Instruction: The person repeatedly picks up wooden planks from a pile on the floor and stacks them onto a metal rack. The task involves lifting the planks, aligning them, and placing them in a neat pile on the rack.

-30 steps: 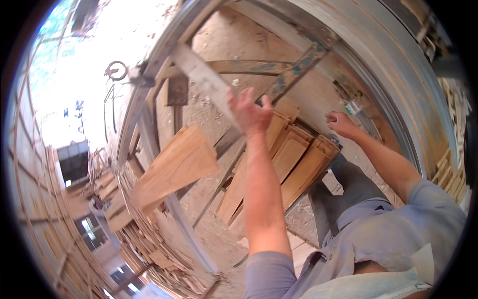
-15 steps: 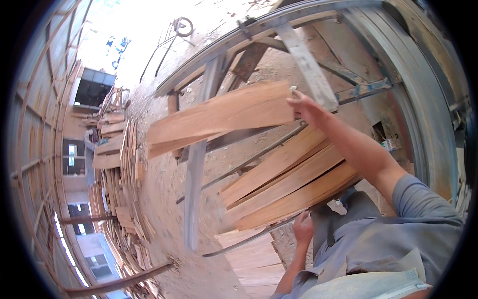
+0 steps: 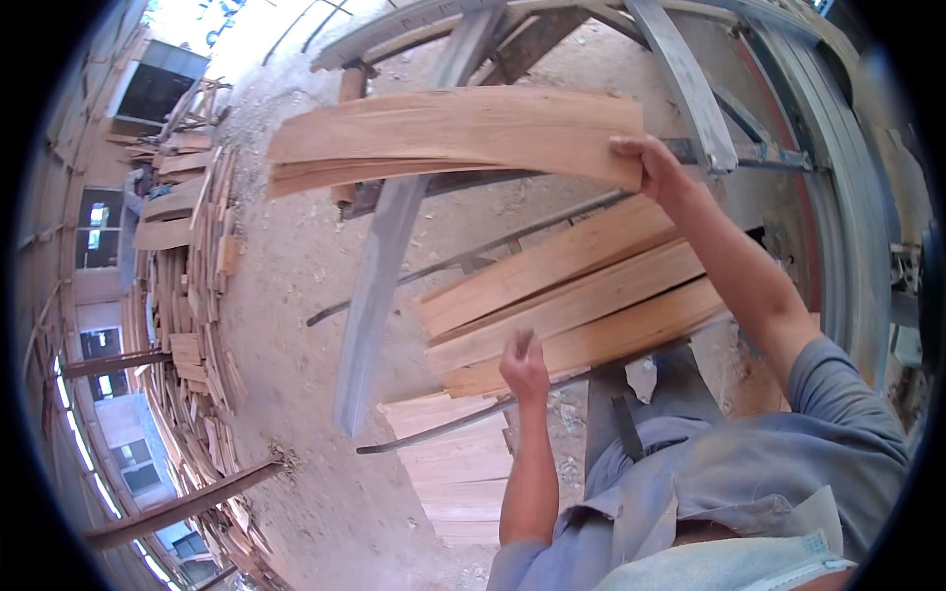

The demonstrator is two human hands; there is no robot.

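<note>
A short stack of long, thin wooden boards [image 3: 443,128] lies across the metal frame, its layers fanning apart slightly at the left end. My right hand [image 3: 658,169] is closed around the right end of this stack, fingers over the top face. Lower down, more wooden boards [image 3: 567,305] rest side by side on a rack of dark metal bars. My left hand [image 3: 524,366] is held above the near edge of those boards, fingers raised, a little apart and slightly blurred. Nothing shows in it.
A grey metal beam [image 3: 374,305] slants down to the left of the rack. Pale boards [image 3: 453,473] lie low beside my left forearm. Piled timber [image 3: 187,295] lines the left side along a wall with windows. Curved metal rails [image 3: 838,227] stand at right.
My left hand has risen from beside the rack's near bar to above the boards. My right hand has a fuller hold on the stack's end. The whole view has shifted.
</note>
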